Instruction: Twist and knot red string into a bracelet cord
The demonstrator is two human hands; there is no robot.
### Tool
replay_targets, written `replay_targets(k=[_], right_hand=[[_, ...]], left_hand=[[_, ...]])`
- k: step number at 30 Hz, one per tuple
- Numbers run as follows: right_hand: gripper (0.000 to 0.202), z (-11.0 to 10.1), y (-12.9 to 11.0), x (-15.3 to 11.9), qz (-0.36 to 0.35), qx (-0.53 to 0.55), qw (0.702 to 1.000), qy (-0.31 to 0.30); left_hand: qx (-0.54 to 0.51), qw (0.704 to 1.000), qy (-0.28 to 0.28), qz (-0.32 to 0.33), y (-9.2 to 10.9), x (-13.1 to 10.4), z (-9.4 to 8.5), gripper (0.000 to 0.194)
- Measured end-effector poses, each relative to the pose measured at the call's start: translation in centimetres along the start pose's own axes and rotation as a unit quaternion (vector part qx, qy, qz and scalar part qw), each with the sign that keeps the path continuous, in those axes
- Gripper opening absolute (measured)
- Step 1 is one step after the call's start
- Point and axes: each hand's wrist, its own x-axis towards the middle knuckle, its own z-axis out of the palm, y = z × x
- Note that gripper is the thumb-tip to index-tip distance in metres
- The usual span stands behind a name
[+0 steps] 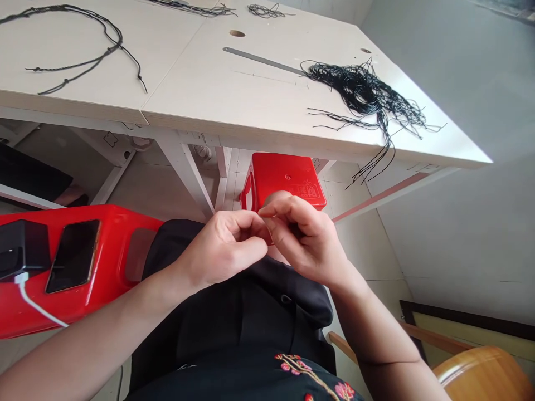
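Above my lap, my left hand [234, 245] and my right hand [307, 236] meet with thumbs and forefingers pinched together. Whatever lies between the fingertips is too small to make out. Beyond them, a tangled bundle of black cords [363, 92] lies on the right part of the white table [200, 100], with loose ends hanging over its front edge. A thin grey metal strip [263, 60] runs from the left up to the bundle. Knotted black cord [119, 42] curves across the table's left part.
More black cords [265, 10] lie at the table's back. Under the table stands a red stool [288, 175]. At left, a red seat [112, 239] holds a phone [74, 255] and a black box [25, 248] with a white cable. A wooden chair [480, 373] is at lower right.
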Motion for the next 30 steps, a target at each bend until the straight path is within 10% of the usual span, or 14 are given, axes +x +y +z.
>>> replay_targets(k=[9, 15, 30], right_hand=[[0.021, 0.8, 1.8, -0.7, -0.039, 0.013, 0.999, 0.036], [0.042, 0.4, 2.5, -1.8, 0.003, 0.060, 0.996, 0.069], [0.013, 2.2, 1.0, -2.3, 0.024, 0.026, 0.987, 0.155]], left_hand=[[-0.115, 0.992, 0.002, -0.057, -1.6, 0.4, 0.8, 0.005], [-0.319, 0.935, 0.053, -0.150, -0.4, 0.3, 0.5, 0.003], [-0.373, 0.919, 0.039, -0.121, 0.1, -0.1, 1.2, 0.009]])
